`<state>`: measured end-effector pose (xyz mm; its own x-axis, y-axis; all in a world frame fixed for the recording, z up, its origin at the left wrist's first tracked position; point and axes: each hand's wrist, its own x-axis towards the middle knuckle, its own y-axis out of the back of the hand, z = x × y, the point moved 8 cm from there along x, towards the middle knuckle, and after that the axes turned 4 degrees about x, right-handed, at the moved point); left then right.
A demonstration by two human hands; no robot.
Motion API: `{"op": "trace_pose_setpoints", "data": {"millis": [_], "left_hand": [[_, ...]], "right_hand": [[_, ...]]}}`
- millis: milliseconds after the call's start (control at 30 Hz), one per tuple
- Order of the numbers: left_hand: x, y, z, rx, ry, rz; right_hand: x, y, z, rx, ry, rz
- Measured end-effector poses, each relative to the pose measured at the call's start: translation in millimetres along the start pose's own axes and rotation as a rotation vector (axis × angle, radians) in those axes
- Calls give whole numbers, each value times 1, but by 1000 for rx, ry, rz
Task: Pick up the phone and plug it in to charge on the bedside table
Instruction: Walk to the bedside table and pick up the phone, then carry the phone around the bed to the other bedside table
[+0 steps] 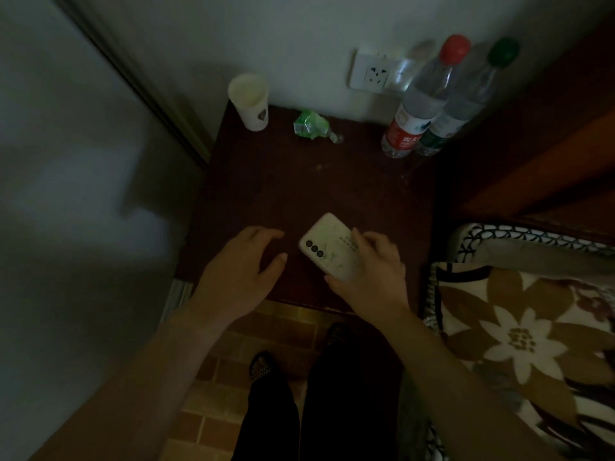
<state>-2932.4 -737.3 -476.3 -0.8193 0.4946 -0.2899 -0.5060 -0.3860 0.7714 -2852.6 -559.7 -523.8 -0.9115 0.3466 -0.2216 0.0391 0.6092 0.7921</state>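
A white phone (327, 245) lies face down near the front of the dark wooden bedside table (299, 184), its three camera lenses toward the left. My right hand (369, 272) grips its right end, fingers over the back and thumb under the near edge. My left hand (243, 271) hovers just left of the phone, fingers apart, holding nothing. A white wall socket (372, 73) sits above the table's back right. No charging cable is visible.
A white paper cup (250, 100) stands at the back left corner, a crumpled green wrapper (311, 125) behind the middle, and two water bottles (429, 101) at the back right. A flowered blanket (519, 334) on the bed borders the right side. A wall runs along the left.
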Motion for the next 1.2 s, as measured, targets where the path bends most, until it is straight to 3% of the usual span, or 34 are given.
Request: {"op": "trace_pose_setpoints", "data": {"millis": [200, 567, 933, 1200], "left_hand": [[-44, 80, 47, -2, -83, 69], [-139, 211, 85, 18, -114, 418], [-241, 218, 94, -45, 224, 683], [-359, 195, 81, -49, 476, 889]], "right_hand": [[-37, 61, -77, 71, 71, 50], [-90, 147, -199, 247, 341, 122], [-115, 158, -242, 351, 614, -157], [-186, 124, -288, 222, 876, -420]]}}
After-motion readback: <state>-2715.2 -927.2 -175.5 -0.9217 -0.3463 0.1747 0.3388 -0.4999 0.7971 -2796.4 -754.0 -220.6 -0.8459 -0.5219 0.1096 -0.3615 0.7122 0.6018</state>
